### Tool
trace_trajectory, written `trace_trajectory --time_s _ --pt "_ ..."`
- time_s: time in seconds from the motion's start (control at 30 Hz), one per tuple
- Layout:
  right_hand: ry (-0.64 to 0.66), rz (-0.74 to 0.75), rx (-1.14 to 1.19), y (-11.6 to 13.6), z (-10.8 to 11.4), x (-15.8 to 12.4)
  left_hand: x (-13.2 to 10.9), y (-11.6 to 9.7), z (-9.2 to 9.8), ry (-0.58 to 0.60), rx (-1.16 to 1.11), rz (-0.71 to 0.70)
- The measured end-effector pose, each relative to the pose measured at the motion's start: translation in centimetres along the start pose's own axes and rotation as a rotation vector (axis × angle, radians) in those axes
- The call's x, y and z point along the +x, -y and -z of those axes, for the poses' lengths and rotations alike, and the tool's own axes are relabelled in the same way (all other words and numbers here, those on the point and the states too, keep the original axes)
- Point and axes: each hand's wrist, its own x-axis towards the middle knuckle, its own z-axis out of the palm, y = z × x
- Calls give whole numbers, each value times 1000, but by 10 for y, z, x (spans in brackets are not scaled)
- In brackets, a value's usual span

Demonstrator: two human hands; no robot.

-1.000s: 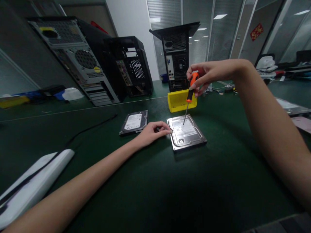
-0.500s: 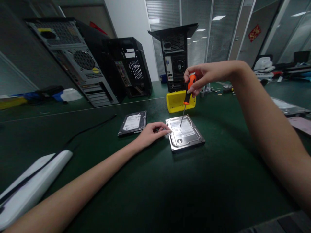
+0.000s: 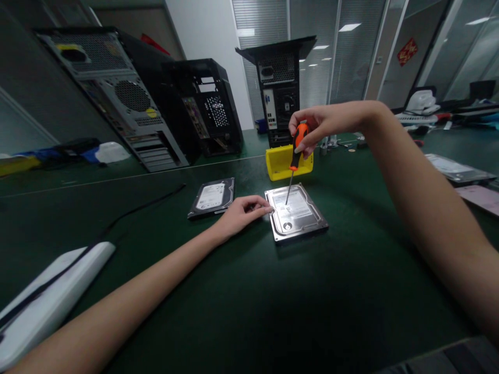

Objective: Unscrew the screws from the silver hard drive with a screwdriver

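A silver hard drive lies flat on the green tabletop, label side up. At its left edge is my left hand, fingers curled and the thumb and fingertips closed against the drive's side. My right hand is wrapped around the orange and black handle of a screwdriver, held above the drive. The shaft slants down and its tip meets the label area near the drive's middle; whether it sits in a screw is too small to tell. A second hard drive lies to the left, behind my left hand.
A yellow bin stands just behind the silver drive. Computer cases line the back of the table. A white device with a black cable lies at the left. Another drive and a pink object are at the right.
My right hand has shifted slightly left and down with the screwdriver, and the tip has moved a little left across the label. My left hand keeps its place at the drive's edge.
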Motion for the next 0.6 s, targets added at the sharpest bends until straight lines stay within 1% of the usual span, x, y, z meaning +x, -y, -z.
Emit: trace_trajectory --time_s 0.13,0.23,0.37,0.6 --pt "0 11 -4 -2 1 0 0 1 2 29 4 -5" --pt "-11 28 -5 1 -1 2 -1 0 2 25 -7 -17" --pt "-19 53 13 7 -10 8 -1 -1 1 16 -4 -14" --pt "30 55 12 14 -22 14 -1 3 -1 33 -4 -30"
